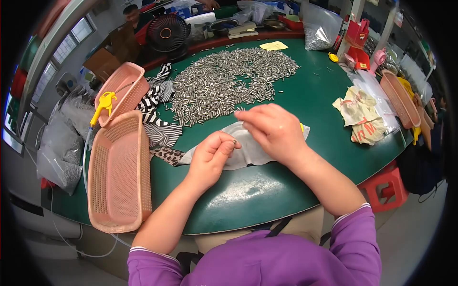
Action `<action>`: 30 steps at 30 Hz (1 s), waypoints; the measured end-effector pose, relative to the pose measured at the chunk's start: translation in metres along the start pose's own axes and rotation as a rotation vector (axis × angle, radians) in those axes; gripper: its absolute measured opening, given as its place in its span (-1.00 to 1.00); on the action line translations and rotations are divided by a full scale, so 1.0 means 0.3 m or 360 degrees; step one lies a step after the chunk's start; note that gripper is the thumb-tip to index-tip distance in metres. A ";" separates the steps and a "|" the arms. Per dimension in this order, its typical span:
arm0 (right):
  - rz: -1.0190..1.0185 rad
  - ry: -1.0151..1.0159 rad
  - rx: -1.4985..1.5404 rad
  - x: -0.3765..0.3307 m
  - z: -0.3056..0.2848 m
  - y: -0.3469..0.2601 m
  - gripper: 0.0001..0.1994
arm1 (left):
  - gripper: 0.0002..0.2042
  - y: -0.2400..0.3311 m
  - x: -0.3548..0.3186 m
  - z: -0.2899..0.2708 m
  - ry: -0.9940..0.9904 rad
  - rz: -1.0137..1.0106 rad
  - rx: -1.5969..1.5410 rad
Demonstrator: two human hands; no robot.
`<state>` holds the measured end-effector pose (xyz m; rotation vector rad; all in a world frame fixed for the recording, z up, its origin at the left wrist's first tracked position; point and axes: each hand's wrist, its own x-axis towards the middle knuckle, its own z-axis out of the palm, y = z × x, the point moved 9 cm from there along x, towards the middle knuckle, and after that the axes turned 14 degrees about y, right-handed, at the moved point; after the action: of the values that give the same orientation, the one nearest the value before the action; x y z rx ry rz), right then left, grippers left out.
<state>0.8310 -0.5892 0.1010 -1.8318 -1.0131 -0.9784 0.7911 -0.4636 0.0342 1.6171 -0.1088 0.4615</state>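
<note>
A wide heap of small, shiny metal pins (pixel 210 90) covers the middle of the green table. My left hand (pixel 210 157) is closed, thumb against the curled fingers, with the tip of a small metal pin (pixel 234 141) showing between them. To its right, my right hand (pixel 274 131) reaches over with bent fingers pressed together, their tips at the heap's near edge; what they hold, if anything, is too small to make out. Beneath both hands lies a grey cloth (pixel 243 155), partly hidden by them. A leopard-print cloth (pixel 167 155) adjoins it on the left.
Two pink plastic baskets (pixel 119 174) stand at the left, a yellow air gun (pixel 102 107) on the farther one. Striped cloths (pixel 160 114) lie beside them. Bags of metal parts (pixel 59 152) sit far left. A black fan (pixel 167 35) stands behind; a crumpled cloth (pixel 362 117) lies right.
</note>
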 end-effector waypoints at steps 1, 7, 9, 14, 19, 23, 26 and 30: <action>0.0044 0.0048 -0.0027 0.008 -0.011 0.025 -0.79 | -0.85 -0.018 0.003 -0.013 0.0045 -0.0159 -0.0060; 0.0504 -0.0099 -0.0252 0.005 -0.024 0.180 -0.91 | -0.89 -0.101 0.004 -0.049 0.0314 -0.0714 -0.0527; 0.0454 -0.0098 -0.0269 -0.012 -0.016 0.199 -0.93 | -0.91 -0.114 0.002 -0.040 0.0309 -0.0740 -0.0610; 0.0434 -0.0224 -0.0281 -0.041 0.041 0.196 -0.93 | -0.91 -0.141 -0.005 -0.040 0.0329 -0.0911 -0.0803; 0.0440 -0.0442 -0.0304 -0.051 0.143 0.204 -0.83 | -0.87 -0.174 -0.012 -0.047 0.0407 -0.0956 -0.0885; 0.0364 -0.0713 -0.0584 -0.022 0.223 0.232 -0.82 | -0.81 -0.153 -0.019 -0.035 0.0406 -0.0937 -0.0862; 0.0297 -0.0661 -0.0630 -0.025 0.241 0.274 -0.86 | -0.79 -0.149 -0.022 -0.025 0.0411 -0.0920 -0.0882; 0.0222 -0.0666 -0.0637 -0.020 0.246 0.229 -0.88 | -0.79 -0.149 -0.023 -0.028 0.0405 -0.0904 -0.0869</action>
<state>0.9080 -0.5489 0.0493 -2.4786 -0.9588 -0.7662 0.7982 -0.4518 -0.0096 0.9799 0.3808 0.1658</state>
